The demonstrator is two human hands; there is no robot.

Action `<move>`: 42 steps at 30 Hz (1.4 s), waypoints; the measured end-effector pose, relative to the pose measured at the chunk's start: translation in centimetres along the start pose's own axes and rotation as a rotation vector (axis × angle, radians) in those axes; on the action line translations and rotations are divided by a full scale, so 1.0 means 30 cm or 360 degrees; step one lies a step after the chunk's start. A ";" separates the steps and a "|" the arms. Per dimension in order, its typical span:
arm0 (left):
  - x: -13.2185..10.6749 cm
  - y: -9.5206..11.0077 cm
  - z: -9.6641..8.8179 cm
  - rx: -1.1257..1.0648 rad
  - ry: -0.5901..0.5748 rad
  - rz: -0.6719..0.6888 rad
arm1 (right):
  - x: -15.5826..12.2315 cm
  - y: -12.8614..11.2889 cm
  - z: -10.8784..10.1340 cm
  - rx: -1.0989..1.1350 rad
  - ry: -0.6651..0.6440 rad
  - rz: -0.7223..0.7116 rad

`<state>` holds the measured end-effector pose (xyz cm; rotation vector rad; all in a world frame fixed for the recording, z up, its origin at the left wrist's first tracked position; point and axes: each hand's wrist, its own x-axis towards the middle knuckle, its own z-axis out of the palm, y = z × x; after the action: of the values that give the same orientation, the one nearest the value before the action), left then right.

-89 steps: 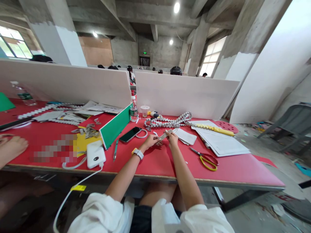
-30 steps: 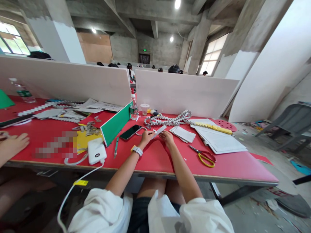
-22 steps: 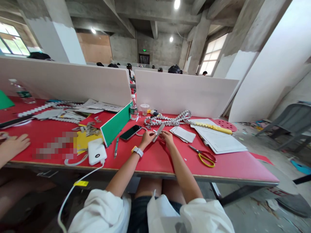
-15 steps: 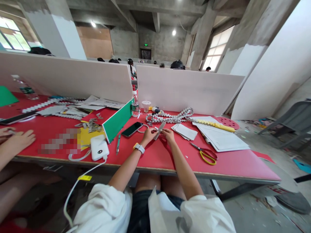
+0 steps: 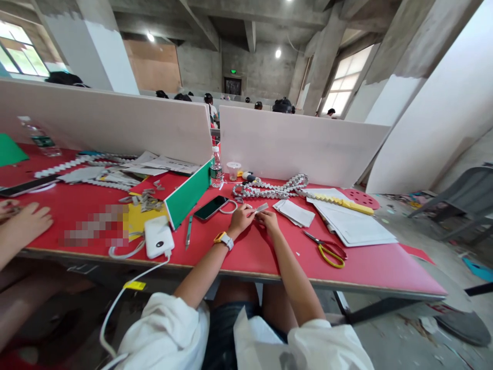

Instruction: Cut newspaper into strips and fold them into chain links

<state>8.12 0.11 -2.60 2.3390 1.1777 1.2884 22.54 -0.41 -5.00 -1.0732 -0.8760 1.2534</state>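
Note:
Both hands meet over the red table (image 5: 246,252), with a small folded paper strip (image 5: 262,207) between them. My left hand (image 5: 242,218) pinches the strip's left end, fingers closed. My right hand (image 5: 268,221) grips it from the other side, its fingertips close to the left ones. The lower part of the strip is hidden by the fingers. Behind the hands lies a long zigzag chain of folded paper (image 5: 265,192). A stack of cut paper pieces (image 5: 295,212) rests just right of my right hand. Left of my left hand is a dark phone (image 5: 211,207).
Scissors (image 5: 327,249) and white sheets (image 5: 354,226) lie to the right. A green divider (image 5: 188,198), water bottle (image 5: 216,169), plastic cup (image 5: 233,170), pencil (image 5: 188,232) and white power bank (image 5: 159,236) are on the left. Another person's hand (image 5: 33,223) works at far left.
The paper strip, earlier longer and standing out upward and downward between the fingers, now shows only a short end pointing right. My hands are closer together.

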 end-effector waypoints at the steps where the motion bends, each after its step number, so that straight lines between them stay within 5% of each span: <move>1: 0.001 0.003 0.000 0.0003 -0.0013 0.0007 | 0.003 0.000 -0.003 0.0020 -0.0001 -0.0007; 9: 0.014 -0.029 -0.010 -0.0136 0.0040 -0.0155 | -0.017 -0.014 0.011 -0.0055 -0.0236 -0.0011; 17: 0.020 -0.047 -0.016 -0.0097 -0.0085 -0.0186 | -0.024 -0.035 0.013 0.0047 -0.0019 -0.0006; 31: 0.011 -0.036 -0.009 -0.0057 -0.0170 0.0123 | -0.034 -0.040 0.024 0.0178 -0.0037 0.0038; 42: 0.026 -0.056 -0.017 -0.0382 -0.0088 -0.0011 | -0.049 -0.082 0.019 0.0086 -0.0221 -0.0160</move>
<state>7.04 1.70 -2.72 2.1807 0.9552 1.2759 22.51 -1.77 -2.41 -0.8970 -0.9839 1.2712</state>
